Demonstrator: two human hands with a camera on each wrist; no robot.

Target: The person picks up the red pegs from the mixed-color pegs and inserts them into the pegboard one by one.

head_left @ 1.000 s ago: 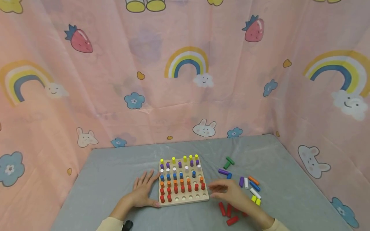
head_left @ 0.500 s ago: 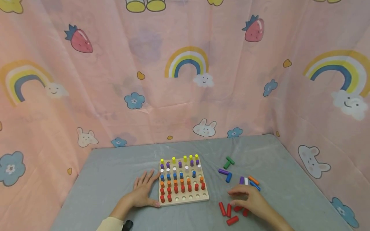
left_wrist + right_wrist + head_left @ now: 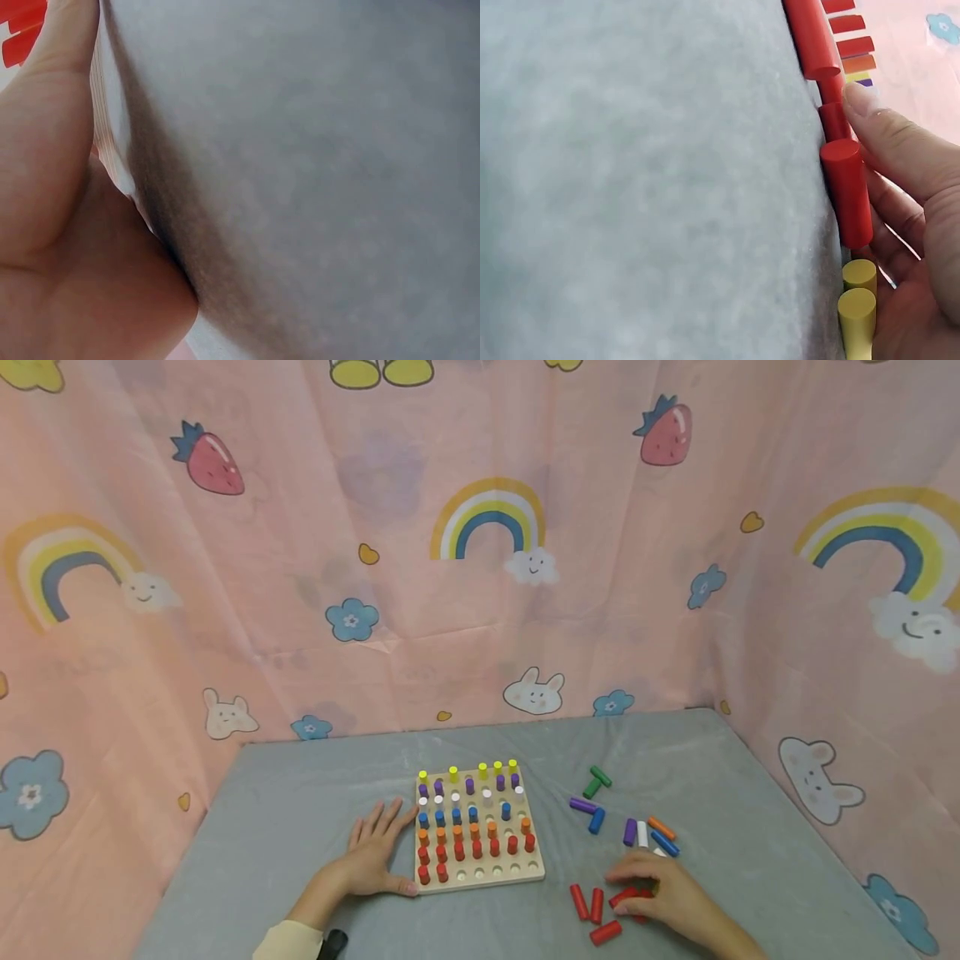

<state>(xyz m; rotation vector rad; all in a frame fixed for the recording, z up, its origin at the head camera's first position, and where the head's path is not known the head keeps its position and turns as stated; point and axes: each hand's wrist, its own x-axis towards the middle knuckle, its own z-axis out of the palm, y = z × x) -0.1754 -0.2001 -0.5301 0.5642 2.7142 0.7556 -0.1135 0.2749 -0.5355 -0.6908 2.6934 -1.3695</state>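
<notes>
The left hand lies with spread fingers on the table along the left edge of a wooden pegboard, fingertips and thumb right at it. Rows of yellow, purple, white, blue, orange and red pegs stand upright in the board. The right hand is low over the loose pegs right of the board, thumb and fingers apart around several red pegs. In the right wrist view the thumb tip is close beside a red peg, and another red peg and two yellow pegs lie near the palm.
Green pegs, a purple peg and a blue peg lie farther back. An orange peg and a white peg lie behind the right hand. A grey cloth covers the table; a patterned pink curtain hangs around it.
The right hand has moved from the board's right edge rightward and down to the loose red pegs. The left hand has stayed at the board; the view shifts slightly.
</notes>
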